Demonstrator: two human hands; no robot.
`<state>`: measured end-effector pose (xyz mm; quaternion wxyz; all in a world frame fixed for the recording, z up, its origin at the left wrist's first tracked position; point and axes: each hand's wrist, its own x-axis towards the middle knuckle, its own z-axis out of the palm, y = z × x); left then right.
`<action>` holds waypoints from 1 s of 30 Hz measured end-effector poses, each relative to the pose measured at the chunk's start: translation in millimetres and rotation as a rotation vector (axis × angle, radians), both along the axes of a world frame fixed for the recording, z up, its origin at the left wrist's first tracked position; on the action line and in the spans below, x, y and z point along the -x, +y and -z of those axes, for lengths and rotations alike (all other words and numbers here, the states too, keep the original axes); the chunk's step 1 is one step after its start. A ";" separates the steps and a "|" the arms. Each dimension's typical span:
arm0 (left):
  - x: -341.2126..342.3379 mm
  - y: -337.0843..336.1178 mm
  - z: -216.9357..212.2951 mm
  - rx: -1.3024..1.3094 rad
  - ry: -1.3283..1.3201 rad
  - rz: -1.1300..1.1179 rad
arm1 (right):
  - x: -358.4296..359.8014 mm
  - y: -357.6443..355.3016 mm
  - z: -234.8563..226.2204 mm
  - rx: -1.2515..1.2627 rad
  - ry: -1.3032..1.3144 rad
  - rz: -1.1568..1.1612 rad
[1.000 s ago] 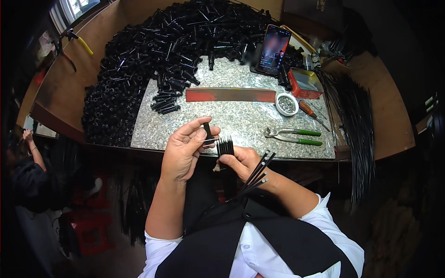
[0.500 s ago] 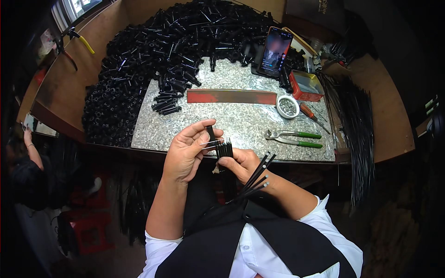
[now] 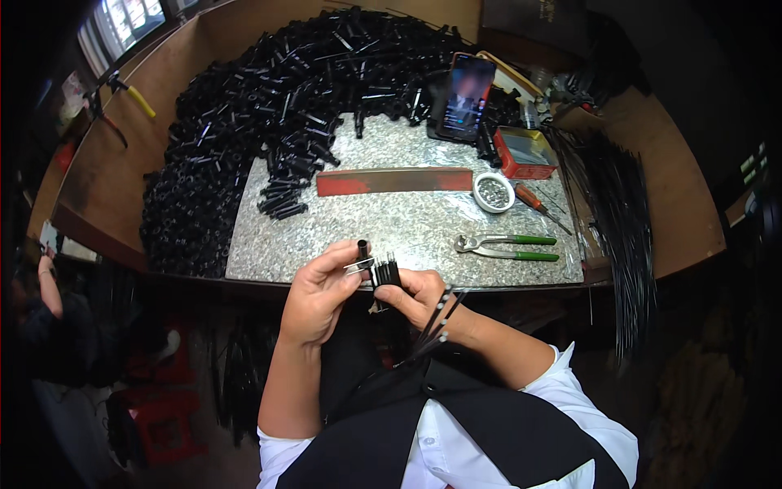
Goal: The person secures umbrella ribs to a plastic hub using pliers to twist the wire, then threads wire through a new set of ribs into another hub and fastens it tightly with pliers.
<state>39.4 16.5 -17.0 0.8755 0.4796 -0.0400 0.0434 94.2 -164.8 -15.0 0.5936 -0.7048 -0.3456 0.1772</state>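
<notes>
My left hand pinches a small black tube with a thin metal piece below it, just over the near edge of the speckled metal sheet. My right hand grips a small black comb-like part at its fingertips, touching the left hand's piece. A bundle of thin black rods is tucked under its palm, pointing down toward my chest.
A large heap of black tubes fills the bench's back and left. A red-brown flat bar, a round white tin, green-handled pliers, a screwdriver, a red box and a propped phone lie beyond. Long black rods hang at right.
Both hands stay at the bench's near edge. The left hand's fingers have closed the tube and metal piece in against the black part held by the right hand.
</notes>
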 end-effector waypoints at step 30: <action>5.5 -12.6 3.3 0.130 0.072 0.022 | -7.1 -7.2 -2.8 -0.022 0.184 -0.111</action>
